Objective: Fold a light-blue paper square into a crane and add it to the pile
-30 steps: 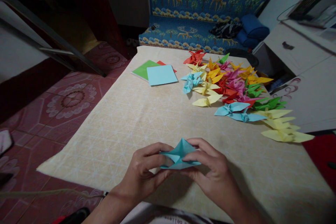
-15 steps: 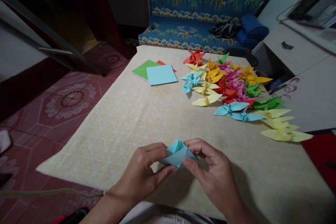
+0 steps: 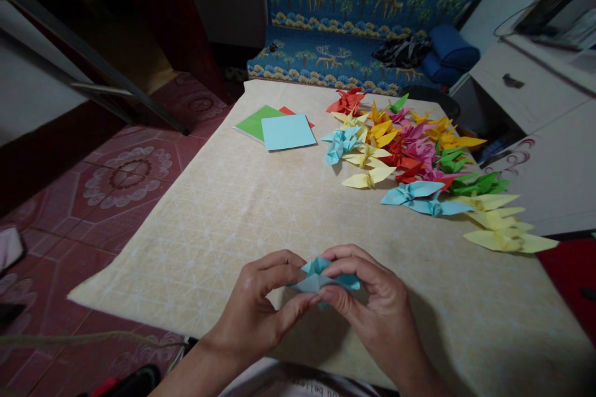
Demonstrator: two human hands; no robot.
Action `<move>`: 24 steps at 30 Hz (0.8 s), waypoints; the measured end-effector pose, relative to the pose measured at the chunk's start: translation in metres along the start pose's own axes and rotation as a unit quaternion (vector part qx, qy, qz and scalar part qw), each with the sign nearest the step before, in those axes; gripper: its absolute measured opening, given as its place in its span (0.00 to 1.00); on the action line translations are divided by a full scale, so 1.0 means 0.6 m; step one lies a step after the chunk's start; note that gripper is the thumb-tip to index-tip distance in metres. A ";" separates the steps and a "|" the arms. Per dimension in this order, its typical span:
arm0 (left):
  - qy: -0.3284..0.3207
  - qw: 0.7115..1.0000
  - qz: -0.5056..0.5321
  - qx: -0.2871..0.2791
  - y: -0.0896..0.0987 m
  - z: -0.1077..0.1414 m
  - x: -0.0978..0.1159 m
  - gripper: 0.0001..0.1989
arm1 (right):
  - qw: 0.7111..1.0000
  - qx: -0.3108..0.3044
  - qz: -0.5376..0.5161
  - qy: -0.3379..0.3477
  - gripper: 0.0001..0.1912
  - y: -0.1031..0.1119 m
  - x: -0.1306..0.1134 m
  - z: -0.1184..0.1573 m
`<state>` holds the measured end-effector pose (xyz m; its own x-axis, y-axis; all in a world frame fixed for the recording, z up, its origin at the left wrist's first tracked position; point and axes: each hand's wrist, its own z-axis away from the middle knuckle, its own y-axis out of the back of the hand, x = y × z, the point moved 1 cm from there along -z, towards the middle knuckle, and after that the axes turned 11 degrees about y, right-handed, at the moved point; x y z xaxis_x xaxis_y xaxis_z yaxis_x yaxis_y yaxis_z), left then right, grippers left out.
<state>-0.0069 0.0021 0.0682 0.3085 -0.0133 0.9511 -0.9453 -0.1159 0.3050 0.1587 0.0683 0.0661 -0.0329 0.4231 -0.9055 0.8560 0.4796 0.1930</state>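
Between my two hands, above the near part of the table, is a partly folded light blue paper [image 3: 313,284]. My left hand [image 3: 265,294] pinches its left side, thumb below and fingers behind. On the right side, my right hand [image 3: 372,291] grips the same paper, its thumb at the lower middle and its fingers over the top. The fingers hide parts of the folds. Further up the table lie flat square sheets: a light blue one [image 3: 288,132] overlapping a green one [image 3: 255,123], with a red corner [image 3: 285,111] showing behind.
Several folded paper cranes in red, yellow, orange, pink, green and blue [image 3: 410,192] spread over the right side of the patterned tablecloth [image 3: 200,223]. A blue sofa [image 3: 326,43] stands behind the table, and a white cabinet [image 3: 535,99] at the right.
The folded blue paper has been tilted and looks flatter. My right fingers have moved left over its top, and both thumbs are closer together.
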 end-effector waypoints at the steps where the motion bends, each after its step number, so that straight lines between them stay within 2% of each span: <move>1: -0.002 1.000 -0.004 0.007 0.001 0.000 0.001 0.02 | 1.000 0.013 -0.006 -0.007 0.03 0.000 0.001 0.002; 7: -0.022 0.998 -0.053 0.008 0.003 0.004 0.003 0.04 | 0.993 0.066 -0.016 -0.099 0.05 -0.007 0.001 0.011; 12: -0.028 0.994 -0.101 -0.017 0.003 0.008 0.004 0.05 | 0.988 0.086 -0.041 -0.118 0.10 -0.019 -0.001 0.017; 17: 0.005 0.997 -0.063 -0.031 0.002 0.009 0.006 0.05 | 0.988 0.069 -0.072 -0.122 0.13 -0.023 -0.004 0.018; 24: 0.003 0.998 0.008 -0.057 0.002 0.003 0.007 0.05 | 0.984 0.069 -0.113 -0.119 0.14 -0.022 -0.012 0.012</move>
<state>-0.0067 -0.0002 0.0723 0.2923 -0.0077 0.9563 -0.9563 -0.0013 0.2923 0.1512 0.0531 0.0673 -0.1221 0.1180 -0.9855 0.9031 0.4251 -0.0610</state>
